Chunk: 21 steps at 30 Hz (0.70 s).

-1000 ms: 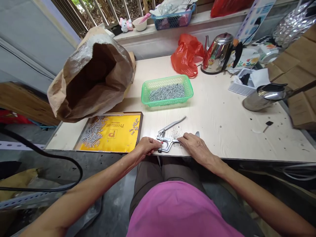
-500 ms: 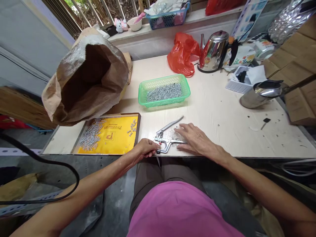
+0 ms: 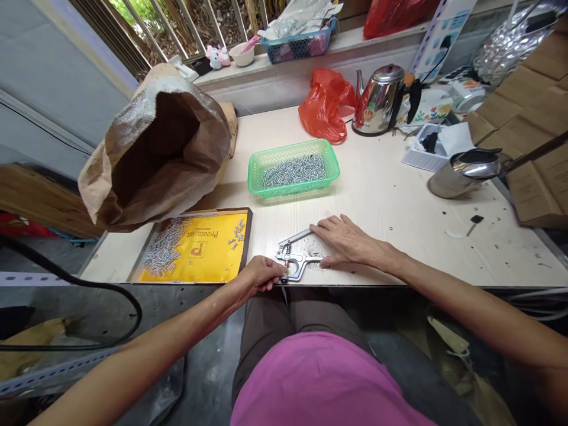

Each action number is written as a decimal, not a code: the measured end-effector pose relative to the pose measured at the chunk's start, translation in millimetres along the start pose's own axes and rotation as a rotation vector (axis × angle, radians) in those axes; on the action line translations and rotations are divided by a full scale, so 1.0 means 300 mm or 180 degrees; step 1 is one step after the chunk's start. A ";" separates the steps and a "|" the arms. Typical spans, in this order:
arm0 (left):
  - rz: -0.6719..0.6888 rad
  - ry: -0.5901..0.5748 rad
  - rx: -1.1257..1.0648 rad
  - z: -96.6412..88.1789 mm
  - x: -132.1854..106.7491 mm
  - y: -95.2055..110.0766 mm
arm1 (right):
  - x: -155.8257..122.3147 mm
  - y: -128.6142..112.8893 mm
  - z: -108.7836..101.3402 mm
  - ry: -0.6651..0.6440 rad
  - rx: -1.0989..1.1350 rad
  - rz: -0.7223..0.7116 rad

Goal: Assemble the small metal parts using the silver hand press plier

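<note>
A pair of silver snap-fastener pliers (image 3: 302, 261) lies at the table's front edge, its handles pointing right. My right hand (image 3: 348, 241) grips the handles, with fingers over the upper one and the thumb at the lower one. At the jaw end, my left hand (image 3: 262, 273) is closed in a pinch beside a small red and black part. Whatever its fingertips hold is hidden. Left of that hand, a shallow tray with a yellow lining (image 3: 213, 260) bears many small metal pieces (image 3: 166, 248) and a smaller cluster (image 3: 237, 234). A green basket (image 3: 255, 189) beyond holds more small metal pieces.
A large open paper sack (image 3: 155, 160) leans over the tray's back. Farther off are a red plastic bag (image 3: 326, 103), a steel kettle (image 3: 377, 100), a white plastic basket (image 3: 421, 157) and a steel jug (image 3: 461, 177). Cardboard (image 3: 532, 130) stands at the right.
My right hand has moved left and closed onto the pliers' handles. The upper handle has come down toward the lower one. My left hand keeps its pinch at the jaw.
</note>
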<state>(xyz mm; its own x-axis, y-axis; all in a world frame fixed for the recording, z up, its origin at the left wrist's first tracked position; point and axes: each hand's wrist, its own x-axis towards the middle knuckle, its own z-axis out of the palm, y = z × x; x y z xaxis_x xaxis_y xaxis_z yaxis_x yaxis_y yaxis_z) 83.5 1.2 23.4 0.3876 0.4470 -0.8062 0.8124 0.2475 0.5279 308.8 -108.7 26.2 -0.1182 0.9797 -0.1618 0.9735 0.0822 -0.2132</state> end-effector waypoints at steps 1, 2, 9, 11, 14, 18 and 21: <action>0.0000 0.0014 -0.0007 0.003 -0.003 0.001 | -0.006 -0.007 -0.004 -0.0002 -0.0010 0.0016; -0.0004 0.0027 -0.0012 0.005 -0.006 0.003 | -0.010 -0.013 -0.006 -0.0003 -0.0017 0.0033; 0.0077 0.0147 0.0405 0.008 -0.032 -0.017 | -0.023 -0.036 0.004 0.0029 -0.0004 0.0035; 0.0505 0.0567 0.1018 0.009 -0.041 -0.019 | -0.026 -0.036 0.006 0.0051 0.0032 0.0035; 0.1645 0.1409 0.1916 0.036 -0.057 0.005 | -0.037 -0.037 0.021 0.0229 0.0044 -0.0072; 0.2771 0.1251 0.2872 0.121 -0.049 0.063 | -0.058 -0.040 0.094 0.0686 -0.0048 -0.0349; 0.2925 0.1040 0.3353 0.152 0.007 0.096 | -0.047 -0.007 0.185 0.1007 -0.0122 -0.0470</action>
<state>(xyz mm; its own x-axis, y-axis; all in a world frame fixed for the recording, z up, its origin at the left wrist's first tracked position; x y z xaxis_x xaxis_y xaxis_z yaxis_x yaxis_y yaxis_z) 127.4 -29.9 24.8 0.9444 0.3057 -0.1214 0.3276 -0.9078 0.2618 297.4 -132.8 -24.6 -0.1976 0.9644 0.1759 0.9579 0.2281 -0.1746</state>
